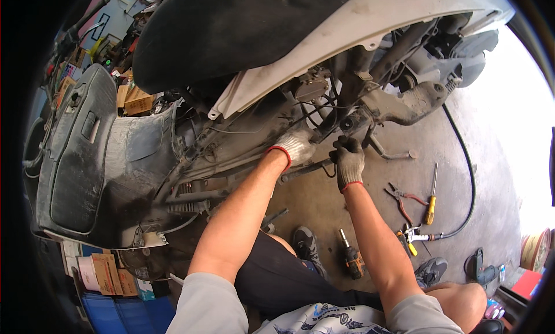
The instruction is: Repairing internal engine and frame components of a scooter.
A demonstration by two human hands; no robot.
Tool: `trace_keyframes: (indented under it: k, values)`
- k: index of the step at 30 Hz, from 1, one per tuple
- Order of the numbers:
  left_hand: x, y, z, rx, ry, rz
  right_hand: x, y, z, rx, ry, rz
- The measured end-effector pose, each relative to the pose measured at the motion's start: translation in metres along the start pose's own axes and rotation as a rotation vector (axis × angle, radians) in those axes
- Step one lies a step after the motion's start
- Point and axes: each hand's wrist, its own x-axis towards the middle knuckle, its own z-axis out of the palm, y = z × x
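Note:
A scooter's dusty underframe [404, 108] hangs under a raised white panel [295, 54] and black seat [219, 28]. My left hand [292, 148], in a white knit glove with a red cuff, reaches into the frame among black cables, fingertips hidden. My right hand [350, 160], in a dark-soiled glove, has bent fingers at a round metal pivot [348, 123], just below it; what they grip is unclear. A dark bar [306, 172] runs beside the right hand, and a bent metal stand tube [393, 155] sticks out to its right.
Pliers [404, 202], a yellow screwdriver [430, 210], an air gun with black hose [413, 237], a cordless driver [351, 256] and a grey drill [480, 267] lie on the concrete floor [491, 207]. Black bodywork [72, 149] stands left, with cardboard boxes [107, 273] and blue bins [127, 314] below.

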Motion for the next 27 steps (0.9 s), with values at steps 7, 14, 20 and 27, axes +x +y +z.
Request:
trace_keyframes:
  k: [7,14,20,27]
  values:
    - [-0.003,0.005,-0.003,0.066,-0.044,-0.048,-0.002,0.002,-0.007,0.007,-0.02,0.018]
    - [0.0,0.008,0.001,0.05,-0.024,-0.004,-0.006,-0.001,-0.013,0.041,-0.022,0.01]
    - [0.004,0.007,0.004,0.063,0.014,0.028,-0.011,-0.007,-0.012,0.064,-0.003,0.017]
    - [-0.001,0.011,0.003,0.021,0.022,0.061,-0.018,-0.01,-0.016,0.045,-0.039,0.041]
